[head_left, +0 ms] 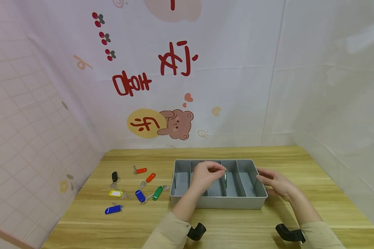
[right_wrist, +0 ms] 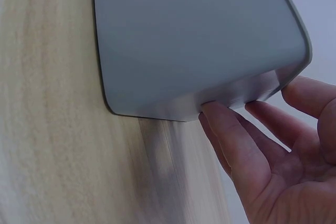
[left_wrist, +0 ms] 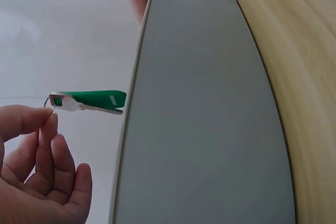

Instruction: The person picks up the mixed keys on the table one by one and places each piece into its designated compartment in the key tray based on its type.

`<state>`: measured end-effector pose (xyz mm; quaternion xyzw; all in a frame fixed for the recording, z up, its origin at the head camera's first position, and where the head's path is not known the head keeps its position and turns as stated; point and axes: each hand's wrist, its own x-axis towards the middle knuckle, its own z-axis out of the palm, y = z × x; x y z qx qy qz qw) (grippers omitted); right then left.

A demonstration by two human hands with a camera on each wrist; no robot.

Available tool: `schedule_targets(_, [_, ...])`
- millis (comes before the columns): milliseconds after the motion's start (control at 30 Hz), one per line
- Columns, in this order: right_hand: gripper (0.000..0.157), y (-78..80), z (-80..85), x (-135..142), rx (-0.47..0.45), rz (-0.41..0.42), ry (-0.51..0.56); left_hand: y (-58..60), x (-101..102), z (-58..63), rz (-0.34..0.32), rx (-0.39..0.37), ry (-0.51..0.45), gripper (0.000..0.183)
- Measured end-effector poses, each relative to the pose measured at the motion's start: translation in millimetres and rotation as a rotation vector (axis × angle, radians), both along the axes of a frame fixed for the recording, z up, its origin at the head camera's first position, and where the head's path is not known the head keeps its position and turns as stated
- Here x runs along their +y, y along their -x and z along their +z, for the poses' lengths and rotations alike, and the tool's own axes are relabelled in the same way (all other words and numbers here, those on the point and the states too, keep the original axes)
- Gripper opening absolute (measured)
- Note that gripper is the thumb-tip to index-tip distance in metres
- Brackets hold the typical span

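Note:
My left hand is above the grey divided box, pinching a thin metal ring between thumb and forefinger. From that ring hang a green key tag and a silver key; in the head view the tag overlaps a divider right of the box's middle. The other left fingers are loosely bent. My right hand touches the box's right end wall, fingers extended along its outside and thumb near the rim.
Left of the box, tagged keys lie on the wooden table: a black tag, red tags, a yellow tag, blue tags and another green tag. A printed white cloth hangs behind the table.

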<state>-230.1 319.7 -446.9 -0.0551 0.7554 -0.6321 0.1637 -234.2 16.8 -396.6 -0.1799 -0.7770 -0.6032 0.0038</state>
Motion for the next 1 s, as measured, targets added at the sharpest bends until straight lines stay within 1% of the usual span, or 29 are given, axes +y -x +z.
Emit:
schedule_targets(133, [0.069,-0.3,0.4,-1.0,-0.002,-0.006,0.004,-1.8,9.4,0.7,0.016,-0.018,-0.016,0.004])
schedule_targets(433, [0.069,-1.2,1.0,-0.3,0.01,0.009,-0.023,-3.1,31.9,0.2,0.059,-0.037,-0.021,0.004])
schedule_targets(667, [0.069,-0.6,1.2,0.4,0.021,0.018,-0.019,-3.2,45.4,-0.4,0.08,-0.007,-0.048,0.005])
schedule_targets(867, [0.068,1.1,1.2,0.4,0.015,0.014,-0.009,-5.5,56.5,-2.6,0.107,-0.001,-0.065,0.006])
schedule_targets(1000, [0.069,0.3,2.4,-0.6,0.011,0.008,-0.008,-5.4,64.9,-1.9,0.126,-0.004,-0.069,0.008])
